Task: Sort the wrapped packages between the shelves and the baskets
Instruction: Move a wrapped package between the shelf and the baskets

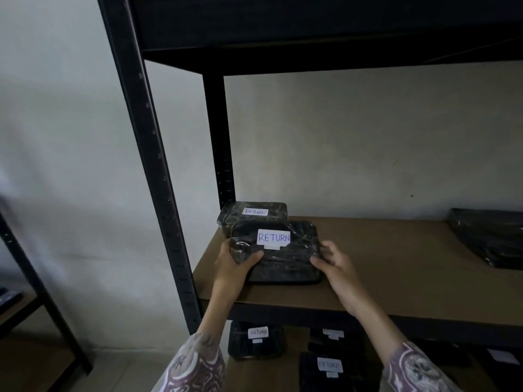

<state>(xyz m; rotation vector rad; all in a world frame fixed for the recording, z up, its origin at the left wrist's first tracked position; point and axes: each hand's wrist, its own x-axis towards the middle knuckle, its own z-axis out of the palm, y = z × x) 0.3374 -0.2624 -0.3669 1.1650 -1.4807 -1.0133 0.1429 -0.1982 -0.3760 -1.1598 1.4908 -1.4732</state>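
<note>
A black wrapped package (283,258) with a white "RETURN" label lies flat at the left end of the brown shelf board (382,264). My left hand (235,267) grips its near left corner, thumb on top. My right hand (335,260) holds its right edge with fingers curled against the side. A second black package (253,215), also labelled "RETURN", sits just behind it against the wall, touching or nearly touching it. Both hands are at the package's near side.
A dark flat wrapped package (489,239) lies at the shelf's right end. Several labelled black packages (256,339) sit on the lower shelf. Black steel uprights (152,165) frame the left side, an upper shelf (325,32) hangs overhead, and another rack (36,292) stands far left.
</note>
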